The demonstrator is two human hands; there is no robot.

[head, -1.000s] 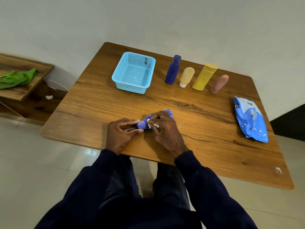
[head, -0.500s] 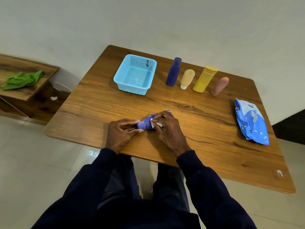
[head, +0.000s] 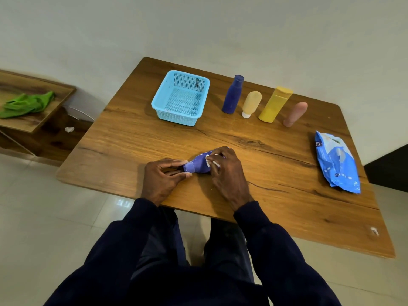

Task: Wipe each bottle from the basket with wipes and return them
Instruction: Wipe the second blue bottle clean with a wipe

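Hands meet at the 6 o'clock edge of the wooden table [head: 132,140], both on a purple bottle [head: 196,166] that lies on its side. The left hand [head: 162,176] pinches the bottle's capped end between thumb and curled fingers. The right hand [head: 227,173] is curled over the bottle's body at 3 o'clock from the left, pressing a white wipe [head: 209,162] against it.

At 11 o'clock on the table sits a light blue basket [head: 176,118]. At 1 o'clock a row stands apart from it: a dark blue bottle [head: 233,94], a cream tube [head: 251,103], a yellow bottle [head: 274,104] and a pink tube [head: 295,113]. A blue wipes pack [head: 336,162] lies flat at 3 o'clock. Off the table at 9 o'clock, a green cloth [head: 26,104] lies on a low shelf [head: 22,125].
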